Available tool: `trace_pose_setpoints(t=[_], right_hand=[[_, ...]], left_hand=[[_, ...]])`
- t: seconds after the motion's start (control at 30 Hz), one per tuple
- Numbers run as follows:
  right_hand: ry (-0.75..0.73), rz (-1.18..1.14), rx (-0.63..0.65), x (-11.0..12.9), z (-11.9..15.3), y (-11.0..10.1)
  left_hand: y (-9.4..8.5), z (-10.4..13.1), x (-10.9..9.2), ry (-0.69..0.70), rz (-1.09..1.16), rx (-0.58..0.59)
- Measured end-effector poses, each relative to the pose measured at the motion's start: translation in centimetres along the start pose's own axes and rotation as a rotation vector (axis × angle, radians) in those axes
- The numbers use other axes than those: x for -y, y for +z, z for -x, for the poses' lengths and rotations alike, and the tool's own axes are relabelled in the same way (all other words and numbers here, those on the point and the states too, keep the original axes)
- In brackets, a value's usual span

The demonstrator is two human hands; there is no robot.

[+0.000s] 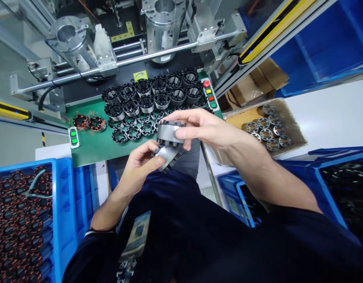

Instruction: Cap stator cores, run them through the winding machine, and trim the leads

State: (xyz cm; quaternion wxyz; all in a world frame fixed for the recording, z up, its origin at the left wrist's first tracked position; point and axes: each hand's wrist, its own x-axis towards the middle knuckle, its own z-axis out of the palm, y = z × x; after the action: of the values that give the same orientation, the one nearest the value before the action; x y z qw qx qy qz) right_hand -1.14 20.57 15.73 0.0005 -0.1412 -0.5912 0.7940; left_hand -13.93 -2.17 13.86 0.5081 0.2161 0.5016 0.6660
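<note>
My right hand [196, 127] grips a motor stator core [167, 133], a silvery steel ring with black toothed plastic at its rims. Just below it, a second stator core [167, 156] is tilted in my left hand [143, 159], thumb on its metal side. The two cores touch or overlap; which, I cannot tell. Both are held above the front edge of the green work surface [90, 151]. Behind my hands stand rows of similar stator cores [146, 103], partly hidden by my right hand. Two copper-wound stators [88, 122] lie at the left of the surface.
A machine with metal cylinders [164, 27] and a horizontal rod [158, 53] spans the back. Button boxes [74, 136] flank the surface, one with a red button [206, 83]. At left is a blue crate [59, 204] of wound stators; at right, a cardboard box [296, 133] of metal rings.
</note>
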Motion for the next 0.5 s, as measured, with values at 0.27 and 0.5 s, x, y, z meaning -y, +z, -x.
trace_pose_setpoints(t=[0.27, 0.5], right_hand=[[-0.445, 0.708, -0.453, 8.9, -7.9, -7.4], [-0.359, 1.279, -0.707, 16.0, -20.6, -14.5]], left_hand=[[-0.5, 0.2, -0.1, -0.100, 0.137, -0.076], [-2.6, 1.4, 0.7, -0.018, 0.006, -0.140]])
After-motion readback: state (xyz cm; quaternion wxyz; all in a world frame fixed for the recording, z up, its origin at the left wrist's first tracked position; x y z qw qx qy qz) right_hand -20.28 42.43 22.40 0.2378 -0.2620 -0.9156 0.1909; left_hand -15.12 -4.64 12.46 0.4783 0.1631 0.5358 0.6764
